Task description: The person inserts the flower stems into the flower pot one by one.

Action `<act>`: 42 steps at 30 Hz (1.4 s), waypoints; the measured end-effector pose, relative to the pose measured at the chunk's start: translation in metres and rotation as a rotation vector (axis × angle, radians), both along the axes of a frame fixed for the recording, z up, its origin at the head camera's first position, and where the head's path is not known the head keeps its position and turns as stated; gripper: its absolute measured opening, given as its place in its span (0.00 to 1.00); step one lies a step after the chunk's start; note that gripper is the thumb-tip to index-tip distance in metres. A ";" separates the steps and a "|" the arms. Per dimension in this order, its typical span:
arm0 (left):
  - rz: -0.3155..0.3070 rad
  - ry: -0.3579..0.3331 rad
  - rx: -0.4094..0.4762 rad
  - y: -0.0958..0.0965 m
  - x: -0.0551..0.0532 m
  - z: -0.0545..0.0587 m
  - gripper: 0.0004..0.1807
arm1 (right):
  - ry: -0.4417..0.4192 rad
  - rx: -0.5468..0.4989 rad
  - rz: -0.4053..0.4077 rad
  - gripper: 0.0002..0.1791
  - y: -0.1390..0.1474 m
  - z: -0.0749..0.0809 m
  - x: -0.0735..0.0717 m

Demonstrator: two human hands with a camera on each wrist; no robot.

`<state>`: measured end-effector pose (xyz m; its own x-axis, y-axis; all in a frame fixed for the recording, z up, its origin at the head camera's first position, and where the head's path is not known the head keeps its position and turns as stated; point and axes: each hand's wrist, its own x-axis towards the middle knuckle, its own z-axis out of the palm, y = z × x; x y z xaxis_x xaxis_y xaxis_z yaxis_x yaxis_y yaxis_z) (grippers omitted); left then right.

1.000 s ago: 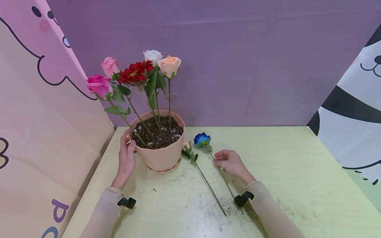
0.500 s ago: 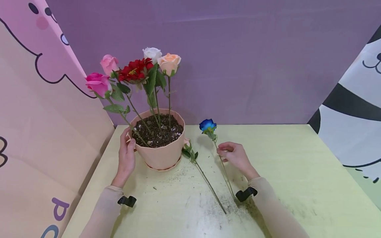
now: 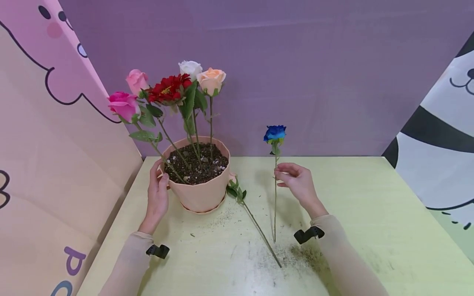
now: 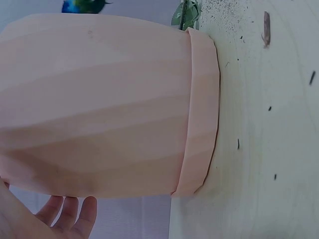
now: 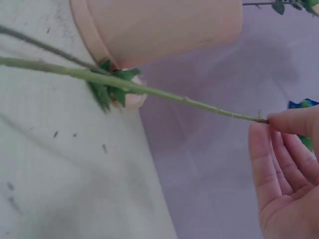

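My right hand [image 3: 298, 183] pinches the stem of a blue artificial rose [image 3: 275, 134] between thumb and fingers. The rose stands nearly upright, its lower stem end low over the table, contact unclear. In the right wrist view the green stem [image 5: 199, 103] runs from my fingertips. My left hand [image 3: 157, 199] grips the left side of a pink flowerpot [image 3: 200, 199] near its rim, thumb at the front; in the left wrist view the fingers [image 4: 87, 214] lie against its wall. Dark soil [image 3: 194, 172] fills the pot. A pale pink rose [image 3: 240, 197] lies right of it.
Standing in the soil are a magenta rose [image 3: 124, 106], a pink rose [image 3: 137, 81], a red flower [image 3: 166, 89], a white rose [image 3: 190, 68] and a peach rose [image 3: 211, 81]. Soil crumbs are scattered over the table [image 3: 370, 197]. A purple backdrop [image 3: 314, 82] rises behind.
The right hand has lifted the blue rose from lying on the table, swinging it from a slant to nearly upright and slightly rightward. The left hand and flowerpot have stayed in place.
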<state>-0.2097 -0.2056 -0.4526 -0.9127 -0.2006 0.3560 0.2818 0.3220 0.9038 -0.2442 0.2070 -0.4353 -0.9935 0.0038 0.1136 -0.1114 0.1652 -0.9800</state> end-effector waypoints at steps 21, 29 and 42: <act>-0.007 -0.011 0.018 -0.002 -0.001 -0.001 0.31 | 0.232 -0.214 -0.020 0.13 -0.029 0.073 -0.010; -0.002 -0.013 0.022 -0.002 0.000 -0.002 0.31 | 0.359 -0.341 -0.014 0.09 -0.046 0.116 -0.008; -0.001 -0.006 0.006 -0.003 -0.004 -0.003 0.31 | 0.482 -0.433 0.052 0.07 -0.069 0.170 -0.006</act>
<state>-0.2134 -0.2082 -0.4555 -0.9151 -0.2015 0.3492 0.2767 0.3159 0.9075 -0.2500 0.1382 -0.2652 -0.8316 0.1026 0.5459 -0.5527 -0.2509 -0.7947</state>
